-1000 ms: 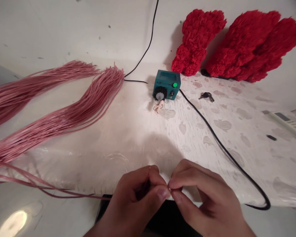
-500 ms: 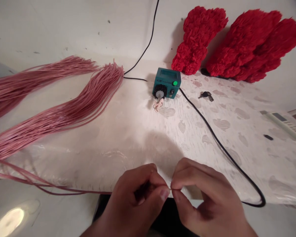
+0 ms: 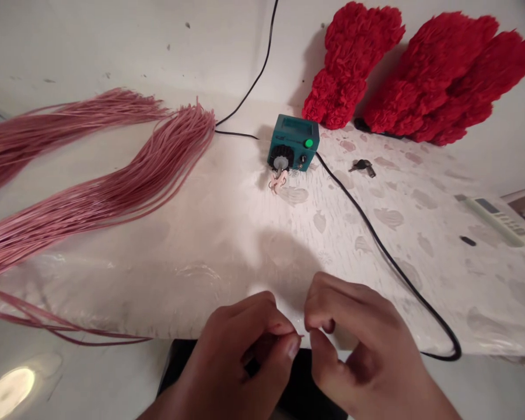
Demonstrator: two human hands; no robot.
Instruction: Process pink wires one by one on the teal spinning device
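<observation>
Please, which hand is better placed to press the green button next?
Probably the right hand: its fingertips lie slightly nearer the green button, while the left hand pinches a thin reddish tip.

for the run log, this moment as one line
left hand: pinching thin tip; right hand: just apart; machine: beyond hands; strands: at left

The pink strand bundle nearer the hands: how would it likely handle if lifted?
The bundle would probably bend, as its long, thin strands lie in a curve. Some might slide apart, since the far end looks loosely splayed.
</observation>
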